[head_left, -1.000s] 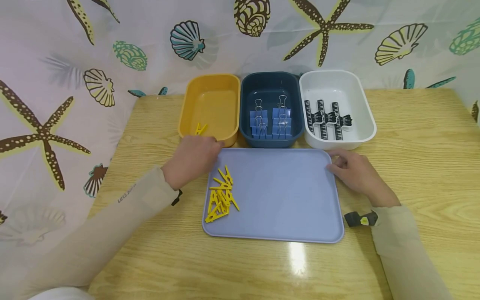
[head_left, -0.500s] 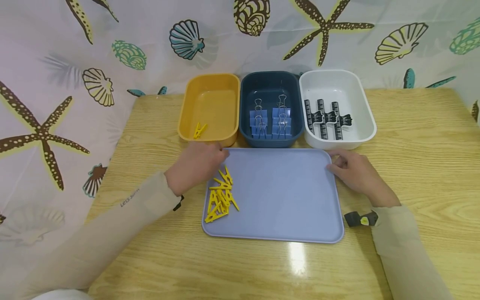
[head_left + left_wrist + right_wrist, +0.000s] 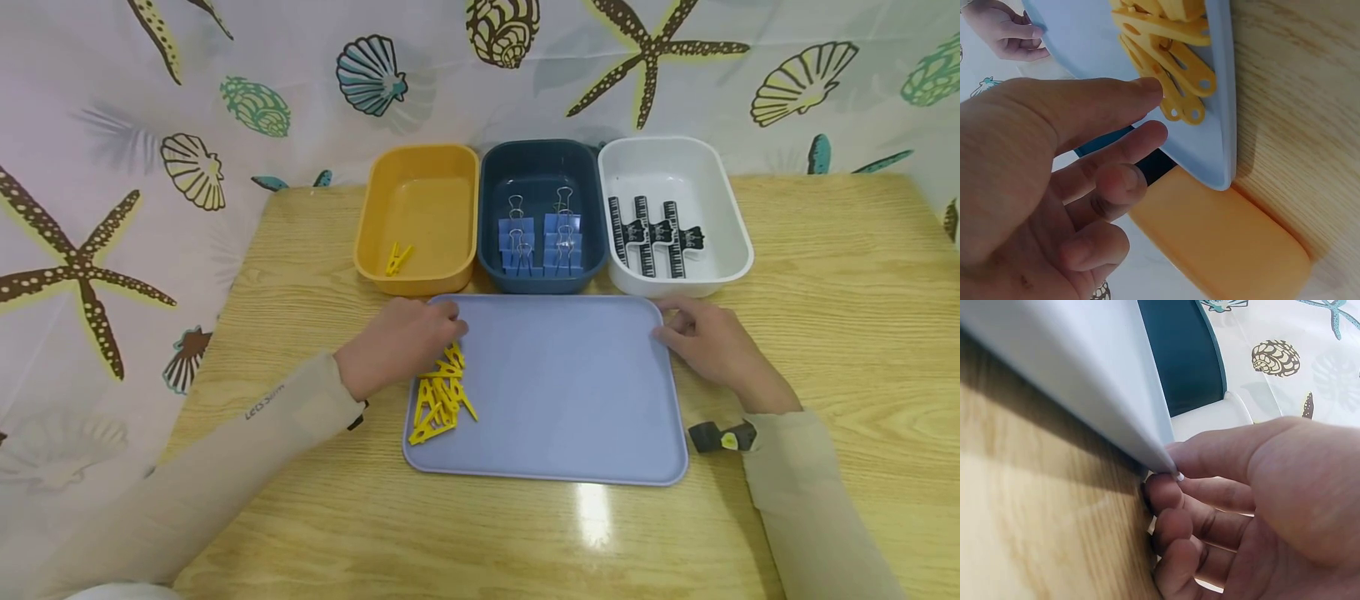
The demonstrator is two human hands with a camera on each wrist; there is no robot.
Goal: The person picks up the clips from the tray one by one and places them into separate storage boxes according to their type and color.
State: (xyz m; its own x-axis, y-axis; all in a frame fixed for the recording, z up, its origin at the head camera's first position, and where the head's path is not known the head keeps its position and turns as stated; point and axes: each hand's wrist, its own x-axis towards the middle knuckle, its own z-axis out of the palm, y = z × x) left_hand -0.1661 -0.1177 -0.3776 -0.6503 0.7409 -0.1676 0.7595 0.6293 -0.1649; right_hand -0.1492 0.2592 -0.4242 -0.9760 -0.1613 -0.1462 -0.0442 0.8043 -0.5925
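Note:
My left hand [image 3: 403, 343] hovers over the upper left part of the pale blue tray [image 3: 570, 392], just above a heap of yellow clothespins [image 3: 442, 404]. In the left wrist view its thumb and fingers are loosely bent and apart, with nothing between them; the clothespins [image 3: 1169, 59] lie past the thumb tip. At the tray's far right corner my right hand [image 3: 705, 343] pinches the rim, and in the right wrist view the thumb and curled fingers meet at that corner. One yellow clothespin [image 3: 397, 259] lies in the yellow bin [image 3: 422, 283].
Behind the tray three bins stand side by side. The dark blue bin [image 3: 542, 283] in the middle holds several blue binder clips [image 3: 562, 246]. In the white bin [image 3: 731, 225] at right are black-and-white patterned clips [image 3: 645, 242]. A shell-print cloth [image 3: 450, 67] hangs behind the wooden table [image 3: 862, 333].
My left hand has moved from the yellow bin's front edge down and right, over the clothespins on the tray. The clothespin in the bin now shows fully. The right hand stays put.

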